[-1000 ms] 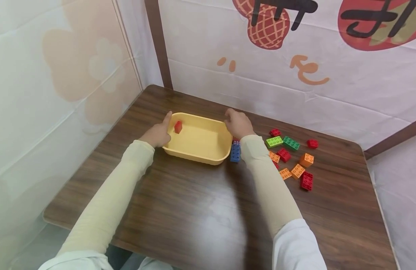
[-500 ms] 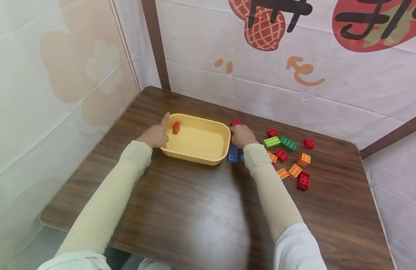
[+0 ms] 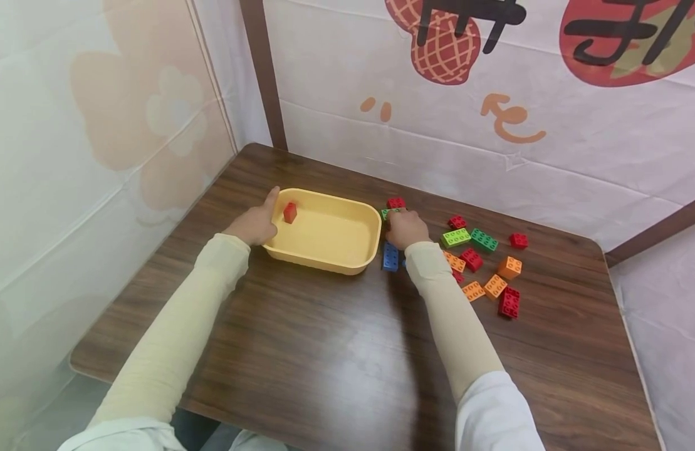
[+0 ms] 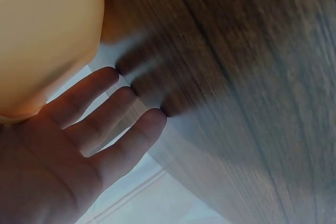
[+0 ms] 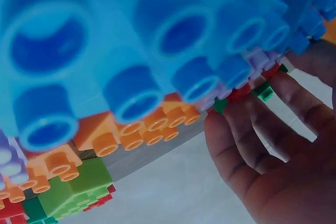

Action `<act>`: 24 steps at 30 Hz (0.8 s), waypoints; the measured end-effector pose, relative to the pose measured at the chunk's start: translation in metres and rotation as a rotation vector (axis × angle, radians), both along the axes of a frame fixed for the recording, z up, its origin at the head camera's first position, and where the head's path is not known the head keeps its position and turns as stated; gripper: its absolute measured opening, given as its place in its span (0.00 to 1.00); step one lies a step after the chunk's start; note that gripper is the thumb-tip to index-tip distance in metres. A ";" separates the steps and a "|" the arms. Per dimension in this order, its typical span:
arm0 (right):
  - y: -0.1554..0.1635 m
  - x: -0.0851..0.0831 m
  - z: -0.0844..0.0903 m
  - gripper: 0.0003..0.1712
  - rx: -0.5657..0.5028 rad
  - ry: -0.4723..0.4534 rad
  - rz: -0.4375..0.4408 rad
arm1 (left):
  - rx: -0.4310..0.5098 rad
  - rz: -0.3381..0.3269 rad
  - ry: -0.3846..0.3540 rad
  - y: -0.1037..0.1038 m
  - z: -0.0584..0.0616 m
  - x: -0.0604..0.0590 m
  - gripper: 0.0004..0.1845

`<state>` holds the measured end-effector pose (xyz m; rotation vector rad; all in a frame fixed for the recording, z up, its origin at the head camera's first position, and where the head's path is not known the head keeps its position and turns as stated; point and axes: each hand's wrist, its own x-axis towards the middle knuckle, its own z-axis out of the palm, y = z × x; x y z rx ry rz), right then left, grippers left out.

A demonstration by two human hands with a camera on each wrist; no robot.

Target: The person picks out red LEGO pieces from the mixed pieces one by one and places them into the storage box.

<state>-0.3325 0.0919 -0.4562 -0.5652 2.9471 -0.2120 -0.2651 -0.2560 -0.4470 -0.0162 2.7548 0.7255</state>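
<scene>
The yellow tray point(image 3: 324, 266) sits left of centre on the table, with one red brick point(image 3: 290, 212) inside near its left end. My left hand point(image 3: 254, 224) holds the tray's left end, thumb inside and index finger along the rim. In the left wrist view, the other fingers point(image 4: 131, 140) stretch under the tray's outside beside the tabletop. My right hand point(image 3: 406, 229) is over bricks just right of the tray, its fingertips by a green brick point(image 3: 388, 214). Its fingers look fairly straight in the right wrist view; a blue brick point(image 5: 105, 35) looms close there.
A red brick point(image 3: 396, 202) lies behind my right hand, and a blue brick point(image 3: 390, 257) lies in front. More bricks spread to the right, including a lime brick point(image 3: 455, 237), a dark green brick point(image 3: 484, 240) and an orange brick point(image 3: 510, 267). A fabric wall point(image 3: 465, 138) borders the table's back.
The tray has shifted slightly left along with my left hand. My right hand has come off the tray's right rim and lowered onto the bricks beside it; a green brick now shows there.
</scene>
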 end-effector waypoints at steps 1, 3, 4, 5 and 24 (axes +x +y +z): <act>0.000 -0.001 0.000 0.07 0.004 -0.007 -0.004 | 0.000 0.001 0.000 0.000 0.001 0.000 0.53; 0.001 -0.002 -0.001 0.08 0.011 -0.017 0.002 | -0.001 0.001 0.001 0.000 0.001 0.001 0.53; 0.001 -0.003 -0.002 0.08 0.012 -0.021 0.006 | 0.001 0.002 0.001 0.000 0.002 0.002 0.53; 0.001 -0.003 -0.002 0.08 0.013 -0.023 0.010 | 0.000 0.003 0.000 0.000 0.002 0.002 0.53; 0.018 0.007 0.026 0.26 -0.210 -0.113 -0.068 | -0.003 0.002 0.008 0.000 0.001 0.002 0.53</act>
